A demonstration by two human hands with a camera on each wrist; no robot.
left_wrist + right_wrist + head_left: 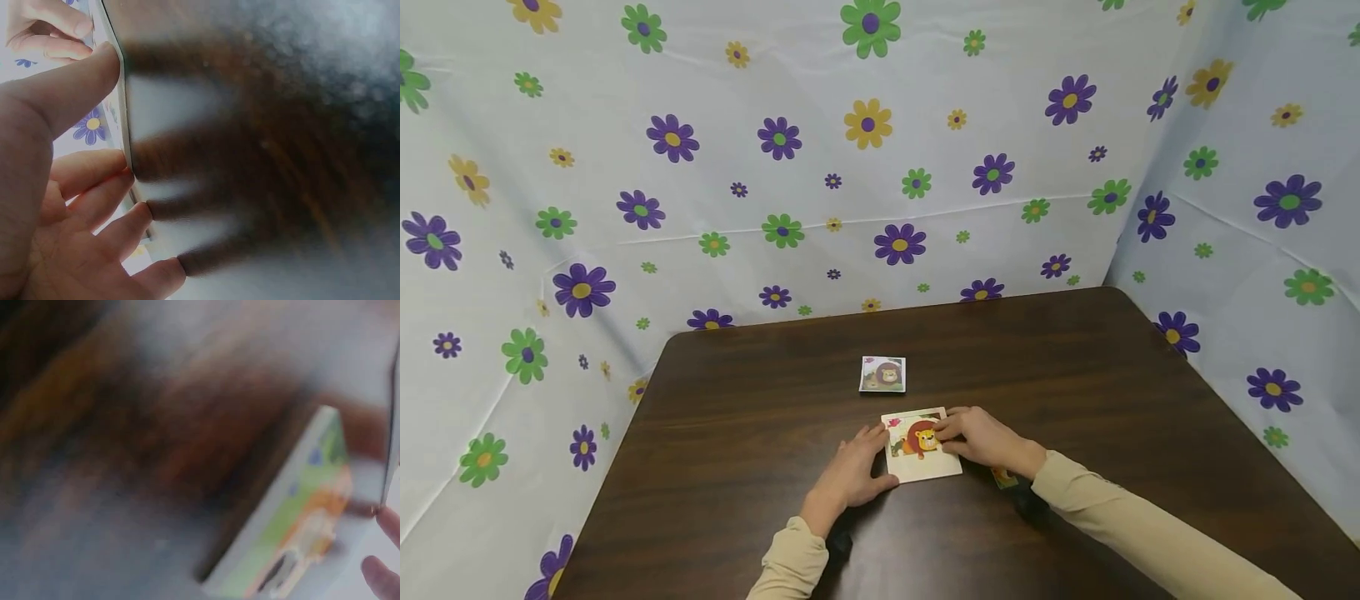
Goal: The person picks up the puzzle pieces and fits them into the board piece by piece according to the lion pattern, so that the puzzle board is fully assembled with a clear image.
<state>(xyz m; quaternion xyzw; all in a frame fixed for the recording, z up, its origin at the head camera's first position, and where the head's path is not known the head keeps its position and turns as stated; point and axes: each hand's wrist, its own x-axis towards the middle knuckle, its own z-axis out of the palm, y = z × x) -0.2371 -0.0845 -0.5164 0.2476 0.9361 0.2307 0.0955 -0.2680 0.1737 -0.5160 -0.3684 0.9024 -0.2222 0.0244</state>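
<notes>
A pale wooden puzzle board (925,471) with a lion picture lies flat on the table, its near strip bare wood. My left hand (852,471) rests along its left edge, thumb at the near corner and fingers spread by the rim; the left wrist view shows several fingertips touching the tabletop. My right hand (988,437) reaches over the board's right side, fingertips on the picture beside the lion's face. Under my right wrist lies a loose puzzle piece (306,531), green and orange with a pale thick edge, partly hidden by that arm in the head view.
Beyond the board lies a small square lion picture (882,375). The dark brown wooden table (760,400) runs back to a white cloth wall (820,100) printed with purple, green and yellow flowers. Another such cloth (1240,250) borders the right side.
</notes>
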